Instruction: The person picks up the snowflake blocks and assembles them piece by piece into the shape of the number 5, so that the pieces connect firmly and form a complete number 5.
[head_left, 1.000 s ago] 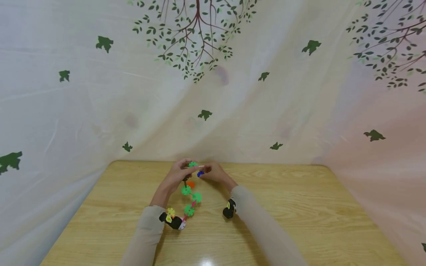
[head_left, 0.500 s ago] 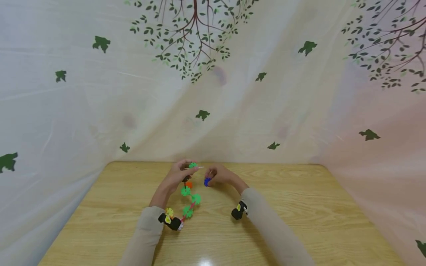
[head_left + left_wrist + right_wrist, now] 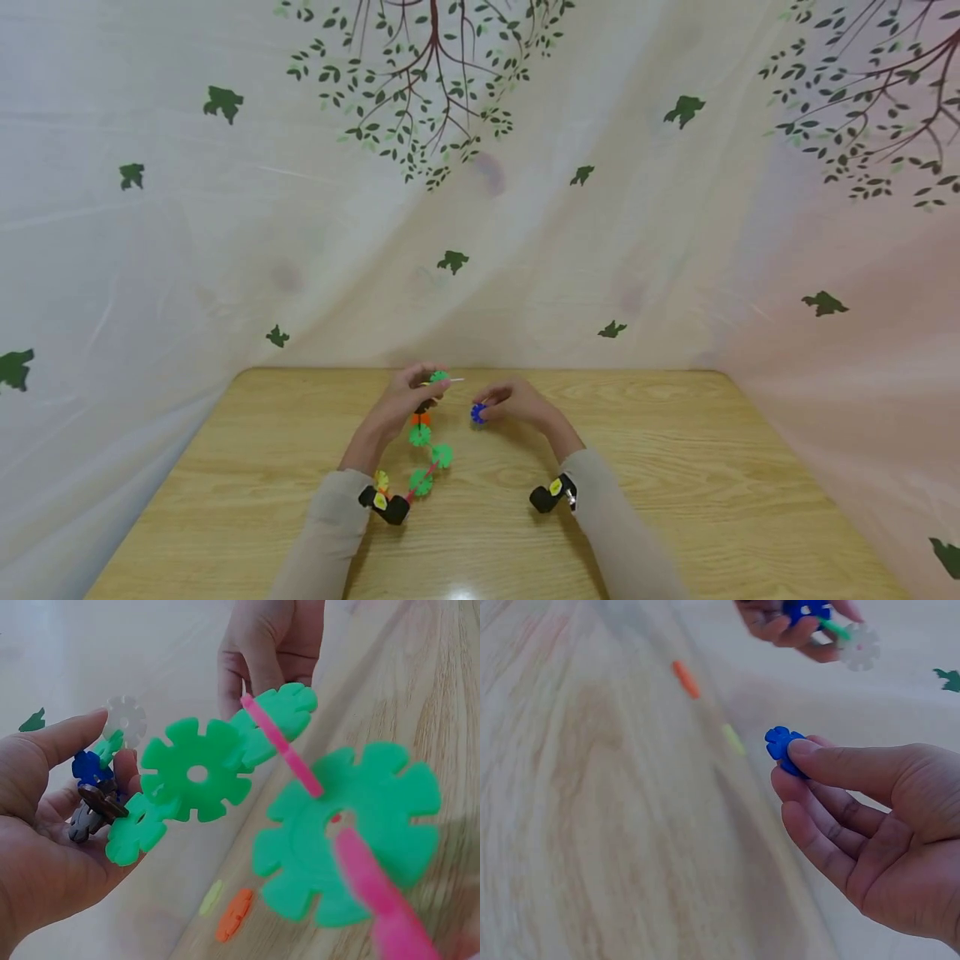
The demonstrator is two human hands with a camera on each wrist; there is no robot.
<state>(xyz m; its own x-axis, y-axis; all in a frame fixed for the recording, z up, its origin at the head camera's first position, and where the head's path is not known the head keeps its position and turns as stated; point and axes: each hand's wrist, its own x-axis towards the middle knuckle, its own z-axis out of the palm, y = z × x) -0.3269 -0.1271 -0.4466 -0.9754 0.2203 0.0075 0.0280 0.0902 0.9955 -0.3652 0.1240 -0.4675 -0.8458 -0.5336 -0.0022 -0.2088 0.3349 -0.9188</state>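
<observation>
In the head view my left hand point(image 3: 396, 402) holds a chain of interlocking snowflake discs above the table. Green discs point(image 3: 196, 772), brown discs point(image 3: 94, 808) and a blue disc point(image 3: 90, 768) show at or near its fingers in the left wrist view. A white disc point(image 3: 126, 720) sticks out past the thumb. Pink discs point(image 3: 289, 750), seen edge-on, link into the green ones as the chain hangs toward the wrist. To the right, my right hand point(image 3: 525, 403) pinches a separate blue snowflake disc point(image 3: 781, 746) between thumb and fingers, apart from the chain.
On the wooden table point(image 3: 675, 483) lie an orange disc point(image 3: 235, 915) and a pale yellow disc point(image 3: 211, 898), near the far edge. A cloth point(image 3: 525, 275) printed with leaves and branches hangs behind the table. Each wrist wears a black camera point(image 3: 551, 496).
My right hand has drawn back from the chain's white disc, moving right and toward me with the blue disc. My left hand stays almost in place with the chain.
</observation>
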